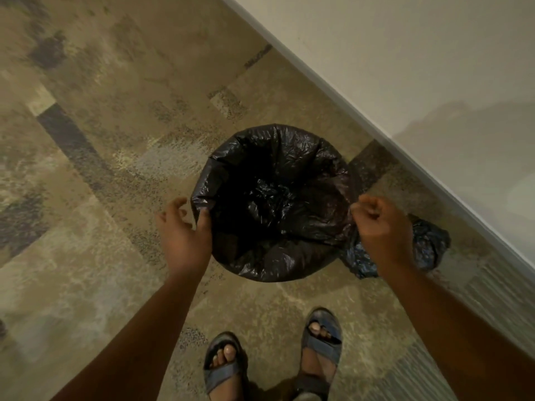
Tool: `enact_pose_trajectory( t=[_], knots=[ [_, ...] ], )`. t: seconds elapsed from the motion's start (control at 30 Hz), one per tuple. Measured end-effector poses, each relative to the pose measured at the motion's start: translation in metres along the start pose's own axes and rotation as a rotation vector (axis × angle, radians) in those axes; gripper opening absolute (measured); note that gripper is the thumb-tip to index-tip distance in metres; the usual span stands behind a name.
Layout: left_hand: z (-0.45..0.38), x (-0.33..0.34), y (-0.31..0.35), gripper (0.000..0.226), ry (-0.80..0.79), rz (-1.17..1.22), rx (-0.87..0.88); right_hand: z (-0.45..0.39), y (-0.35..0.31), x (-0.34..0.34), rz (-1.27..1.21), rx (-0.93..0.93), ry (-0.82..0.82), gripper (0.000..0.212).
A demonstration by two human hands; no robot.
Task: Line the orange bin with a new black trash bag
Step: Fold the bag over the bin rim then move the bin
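A black trash bag [272,198] hangs open inside a round bin on the floor, its edge folded over the rim all around, so none of the orange bin shows. My left hand [182,230] pinches the bag's edge at the left rim, thumb inside and fingers outside. My right hand [382,227] is closed in a fist on the bag's edge at the right rim.
A second, bunched-up black bag [425,244] lies on the floor just right of the bin, partly behind my right hand. A white wall [405,68] runs diagonally close behind the bin. My sandalled feet [272,360] stand on the patterned carpet in front.
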State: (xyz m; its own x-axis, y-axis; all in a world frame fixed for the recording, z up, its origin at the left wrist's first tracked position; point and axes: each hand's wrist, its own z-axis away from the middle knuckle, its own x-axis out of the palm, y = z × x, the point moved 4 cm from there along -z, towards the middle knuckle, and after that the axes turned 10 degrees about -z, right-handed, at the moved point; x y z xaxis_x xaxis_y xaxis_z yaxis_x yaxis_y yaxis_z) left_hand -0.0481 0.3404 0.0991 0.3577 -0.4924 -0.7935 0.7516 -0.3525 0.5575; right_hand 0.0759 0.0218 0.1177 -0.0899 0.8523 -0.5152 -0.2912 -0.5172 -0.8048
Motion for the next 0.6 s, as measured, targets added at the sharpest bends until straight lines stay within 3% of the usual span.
enact_pose_trajectory(
  t=[0.07,0.2,0.33,0.6],
  knots=[
    [0.005,0.003,-0.016,0.045,-0.119,0.046,-0.141,0.014,0.012,0.001,0.031,0.104,0.012,0.039],
    [0.015,0.012,-0.030,0.032,-0.300,0.246,-0.229,0.032,0.033,0.018,-0.024,0.264,-0.131,0.019],
    [0.017,0.015,-0.031,0.011,-0.371,0.338,-0.214,0.039,0.040,0.028,-0.150,0.320,-0.155,0.020],
    [0.010,0.021,-0.016,0.026,-0.358,0.268,-0.143,0.028,0.042,0.027,-0.209,0.346,-0.111,0.022]
  ],
)
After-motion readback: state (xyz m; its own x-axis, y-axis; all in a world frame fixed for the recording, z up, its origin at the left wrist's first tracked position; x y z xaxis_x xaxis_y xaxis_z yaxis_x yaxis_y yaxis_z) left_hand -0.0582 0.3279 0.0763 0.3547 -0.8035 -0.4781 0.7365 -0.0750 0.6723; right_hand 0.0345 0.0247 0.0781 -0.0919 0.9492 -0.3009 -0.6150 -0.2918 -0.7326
